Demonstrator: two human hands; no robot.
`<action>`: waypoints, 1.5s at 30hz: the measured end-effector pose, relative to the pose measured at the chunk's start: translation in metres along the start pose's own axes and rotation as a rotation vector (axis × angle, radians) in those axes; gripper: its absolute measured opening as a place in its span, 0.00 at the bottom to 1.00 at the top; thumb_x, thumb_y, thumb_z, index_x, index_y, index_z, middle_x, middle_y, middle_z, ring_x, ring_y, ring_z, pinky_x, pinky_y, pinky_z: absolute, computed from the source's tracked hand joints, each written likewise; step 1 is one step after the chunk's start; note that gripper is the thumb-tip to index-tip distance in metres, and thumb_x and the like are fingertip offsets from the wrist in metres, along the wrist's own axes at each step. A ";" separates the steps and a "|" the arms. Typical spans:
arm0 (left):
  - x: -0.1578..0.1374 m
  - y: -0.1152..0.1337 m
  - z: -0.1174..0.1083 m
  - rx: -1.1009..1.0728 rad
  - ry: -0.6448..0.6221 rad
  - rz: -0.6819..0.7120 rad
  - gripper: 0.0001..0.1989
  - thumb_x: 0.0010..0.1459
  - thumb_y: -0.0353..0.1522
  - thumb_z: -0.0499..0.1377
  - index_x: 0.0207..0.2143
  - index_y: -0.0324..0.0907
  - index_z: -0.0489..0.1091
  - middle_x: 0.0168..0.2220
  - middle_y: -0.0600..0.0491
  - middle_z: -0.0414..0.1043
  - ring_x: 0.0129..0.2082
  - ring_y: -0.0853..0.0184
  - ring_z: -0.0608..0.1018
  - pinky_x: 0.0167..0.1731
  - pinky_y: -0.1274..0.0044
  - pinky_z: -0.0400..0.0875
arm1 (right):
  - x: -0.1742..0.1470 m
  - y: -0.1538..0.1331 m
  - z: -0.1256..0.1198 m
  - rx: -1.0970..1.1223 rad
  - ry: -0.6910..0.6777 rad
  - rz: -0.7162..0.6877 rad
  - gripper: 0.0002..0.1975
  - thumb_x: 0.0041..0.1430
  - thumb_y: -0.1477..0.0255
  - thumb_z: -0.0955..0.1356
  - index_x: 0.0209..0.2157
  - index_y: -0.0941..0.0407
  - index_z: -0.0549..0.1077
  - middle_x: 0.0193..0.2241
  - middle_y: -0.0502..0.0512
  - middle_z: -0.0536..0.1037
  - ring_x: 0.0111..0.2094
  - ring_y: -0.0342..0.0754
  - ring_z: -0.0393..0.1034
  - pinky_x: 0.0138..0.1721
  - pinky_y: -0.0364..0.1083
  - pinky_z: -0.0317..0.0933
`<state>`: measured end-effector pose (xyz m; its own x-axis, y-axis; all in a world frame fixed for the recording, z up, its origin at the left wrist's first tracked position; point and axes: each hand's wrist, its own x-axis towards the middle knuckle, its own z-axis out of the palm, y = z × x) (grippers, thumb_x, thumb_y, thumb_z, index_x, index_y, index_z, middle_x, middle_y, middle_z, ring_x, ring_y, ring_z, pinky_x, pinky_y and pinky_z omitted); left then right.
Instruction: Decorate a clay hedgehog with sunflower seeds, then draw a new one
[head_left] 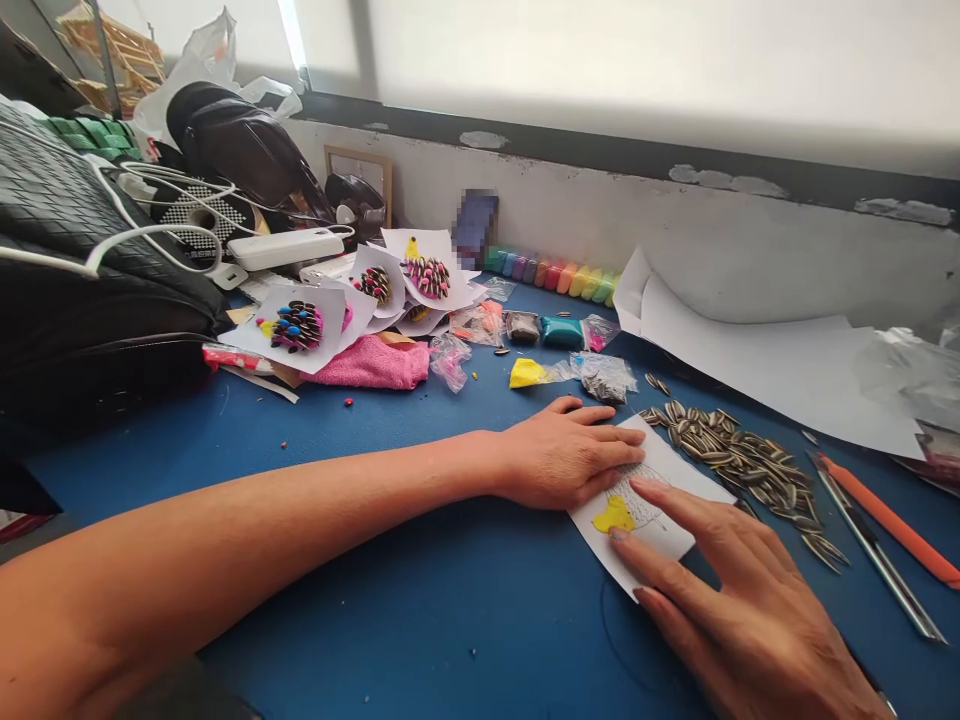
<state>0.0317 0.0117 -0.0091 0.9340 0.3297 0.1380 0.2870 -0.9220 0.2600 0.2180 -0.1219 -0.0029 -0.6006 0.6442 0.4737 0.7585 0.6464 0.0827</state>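
Observation:
My left hand [574,450] lies flat over the upper left part of a white paper card [675,545], its fingers stretched out. The card carries a line drawing with scale-like strokes, and a patch of flattened yellow clay [613,515] covers one end of it. My right hand [757,590] reaches in from the lower right with its fingers apart. One fingertip touches the lower edge of the yellow clay, and another rests near the drawing. A heap of striped sunflower seeds [750,465] lies just beyond the card, to the right.
An orange stick-like tool [889,520] and a metallic pen [877,555] lie at right. Behind are white sheets [750,350], a yellow clay lump [528,373], a teal clay packet [562,331] and colored clay [551,275]. Seed-covered figures [296,325], pink cloth [375,362] and bags [97,270] fill the left.

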 end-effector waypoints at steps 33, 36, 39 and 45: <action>0.001 0.000 0.002 0.042 -0.001 0.004 0.21 0.70 0.35 0.43 0.62 0.44 0.59 0.68 0.56 0.53 0.68 0.55 0.54 0.61 0.60 0.52 | 0.007 0.001 -0.001 -0.020 -0.089 -0.051 0.15 0.65 0.68 0.63 0.48 0.53 0.78 0.57 0.65 0.68 0.56 0.59 0.66 0.48 0.56 0.66; 0.001 0.000 0.002 0.042 -0.006 0.004 0.21 0.70 0.35 0.42 0.62 0.44 0.59 0.68 0.56 0.53 0.68 0.55 0.54 0.61 0.60 0.51 | 0.006 0.000 -0.002 -0.001 -0.058 -0.045 0.14 0.64 0.71 0.64 0.48 0.54 0.78 0.58 0.65 0.67 0.57 0.58 0.65 0.50 0.56 0.65; 0.000 0.000 0.001 0.031 -0.013 0.008 0.22 0.70 0.36 0.42 0.63 0.42 0.59 0.68 0.55 0.52 0.68 0.54 0.54 0.61 0.59 0.52 | 0.004 -0.001 -0.002 0.006 -0.005 -0.020 0.13 0.64 0.72 0.65 0.45 0.54 0.79 0.56 0.64 0.69 0.55 0.57 0.67 0.51 0.54 0.64; 0.000 -0.001 0.003 0.021 0.028 0.025 0.22 0.70 0.36 0.42 0.62 0.42 0.59 0.67 0.52 0.55 0.67 0.54 0.55 0.61 0.58 0.52 | 0.003 0.001 -0.003 -0.031 -0.050 0.021 0.15 0.65 0.68 0.64 0.47 0.53 0.79 0.57 0.63 0.70 0.53 0.58 0.69 0.49 0.55 0.65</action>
<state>0.0320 0.0123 -0.0125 0.9346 0.3120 0.1709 0.2687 -0.9339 0.2357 0.2173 -0.1207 0.0015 -0.5955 0.6776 0.4316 0.7782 0.6200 0.1003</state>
